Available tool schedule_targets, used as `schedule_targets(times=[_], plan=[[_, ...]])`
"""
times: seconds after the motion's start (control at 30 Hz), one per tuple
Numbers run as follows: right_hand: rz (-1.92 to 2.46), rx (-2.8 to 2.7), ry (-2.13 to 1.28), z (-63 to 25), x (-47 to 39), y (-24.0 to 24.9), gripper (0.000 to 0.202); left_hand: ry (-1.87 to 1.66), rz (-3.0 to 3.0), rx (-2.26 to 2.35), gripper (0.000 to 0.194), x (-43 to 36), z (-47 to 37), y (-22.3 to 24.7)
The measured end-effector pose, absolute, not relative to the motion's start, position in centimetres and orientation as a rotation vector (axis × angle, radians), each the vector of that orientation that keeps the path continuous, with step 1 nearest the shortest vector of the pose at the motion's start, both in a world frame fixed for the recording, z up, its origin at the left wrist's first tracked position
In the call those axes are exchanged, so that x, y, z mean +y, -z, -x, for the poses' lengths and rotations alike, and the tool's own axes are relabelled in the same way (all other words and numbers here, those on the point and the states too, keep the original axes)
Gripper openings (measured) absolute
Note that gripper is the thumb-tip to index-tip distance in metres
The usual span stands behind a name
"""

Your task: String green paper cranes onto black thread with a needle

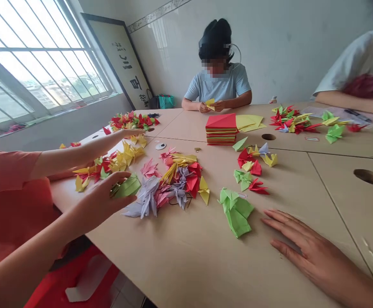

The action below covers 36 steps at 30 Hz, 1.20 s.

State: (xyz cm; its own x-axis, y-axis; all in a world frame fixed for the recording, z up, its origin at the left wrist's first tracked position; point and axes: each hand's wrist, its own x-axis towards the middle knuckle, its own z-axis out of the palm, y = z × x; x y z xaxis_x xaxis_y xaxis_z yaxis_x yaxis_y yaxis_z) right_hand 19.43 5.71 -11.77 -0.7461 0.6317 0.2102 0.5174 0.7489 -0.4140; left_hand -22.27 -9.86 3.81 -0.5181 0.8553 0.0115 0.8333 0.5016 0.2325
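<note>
My left hand (104, 201) is closed around light green folded paper (129, 187), its fingers partly hidden behind the paper. Just to its right lies a heap of origami cranes, with lilac cranes (147, 194), red cranes (192, 177) and yellow folded paper (180, 161). My right hand (305, 244) rests palm down on the table (186, 256), fingers stretched out and holding nothing. Left of its fingertips is a cluster of green folded paper cranes (236, 211). Small red, yellow and green cranes (252, 164) lie beyond that cluster.
A co-worker's arm (83, 149) reaches across cranes at left. Across the table another person (218, 81) folds yellow paper; a third person's sleeve (350, 64) is at right. A stack of coloured paper (221, 129) stands mid-table. Round holes (369, 176) pierce the tabletop.
</note>
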Motion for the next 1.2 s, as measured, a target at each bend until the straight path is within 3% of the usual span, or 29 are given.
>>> schedule_targets(times=[0.2,0.33,0.47,0.57,0.73,1.03,1.2], plan=[[1.008,-2.435,-0.644,-18.1,4.2,7.8,0.040,-0.382,-2.163,1.882,0.048,-7.6,10.4,0.2],[0.990,-2.280,-0.668,-18.3,3.3,7.1,0.040,-0.450,-2.289,1.515,0.061,-5.5,5.2,2.2],[0.825,-2.375,-0.624,-18.3,3.1,7.0,0.047,-0.704,-2.179,1.740,0.051,-2.7,4.9,3.1],[0.647,-2.574,-0.599,-17.9,3.1,7.0,0.051,-0.638,-2.129,1.907,0.055,-0.4,6.2,4.0],[0.550,-2.750,-0.608,-17.5,3.1,6.7,0.039,-0.714,-2.095,1.767,0.019,1.7,7.6,4.8],[0.848,-2.344,-0.759,-17.7,3.4,6.8,0.030,-0.898,-1.782,1.889,0.017,-0.6,8.9,1.8],[0.991,-2.167,-0.745,-17.6,3.2,6.9,0.021,-1.000,-1.273,1.659,0.017,-2.3,7.7,0.9]])
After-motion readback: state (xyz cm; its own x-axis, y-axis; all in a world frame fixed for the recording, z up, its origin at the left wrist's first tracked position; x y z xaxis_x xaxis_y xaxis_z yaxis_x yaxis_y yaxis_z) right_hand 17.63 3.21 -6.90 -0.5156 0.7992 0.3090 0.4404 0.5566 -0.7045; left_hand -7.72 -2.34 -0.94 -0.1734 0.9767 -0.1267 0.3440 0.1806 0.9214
